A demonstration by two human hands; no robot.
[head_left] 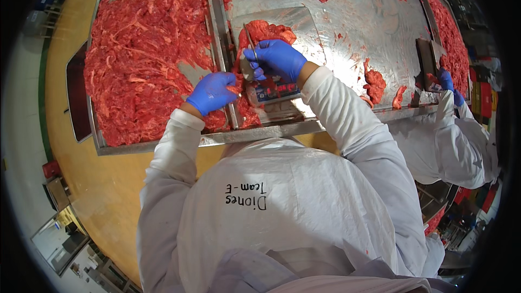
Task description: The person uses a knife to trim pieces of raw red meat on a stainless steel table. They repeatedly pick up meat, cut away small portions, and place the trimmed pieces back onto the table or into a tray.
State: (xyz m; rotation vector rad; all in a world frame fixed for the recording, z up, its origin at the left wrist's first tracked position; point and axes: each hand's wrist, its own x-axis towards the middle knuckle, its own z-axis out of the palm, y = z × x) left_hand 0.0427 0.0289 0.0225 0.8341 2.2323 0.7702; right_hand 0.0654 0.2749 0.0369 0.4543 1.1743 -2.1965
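My right hand (278, 59), in a blue glove, is closed around a knife (249, 38); its thin blade sticks out past the fingers toward the far side. A lump of red meat (268, 31) lies just beyond that hand on a flat metal plate (304, 27). My left hand (213, 93), also blue-gloved, pinches a piece of raw meat (237, 84) beside the metal divider (221, 38). Under my right wrist is a blue-and-red printed patch (277, 91), partly covered by meat scraps. The fingers of my right hand hide most of the knife's grip.
To the left, a tray (96, 125) holds a thick heap of trimmed meat (146, 54). Scraps such as this piece (374, 84) lie on the steel table (363, 27). At the right, another person's gloved hand (446, 80) works by a second meat heap (448, 32).
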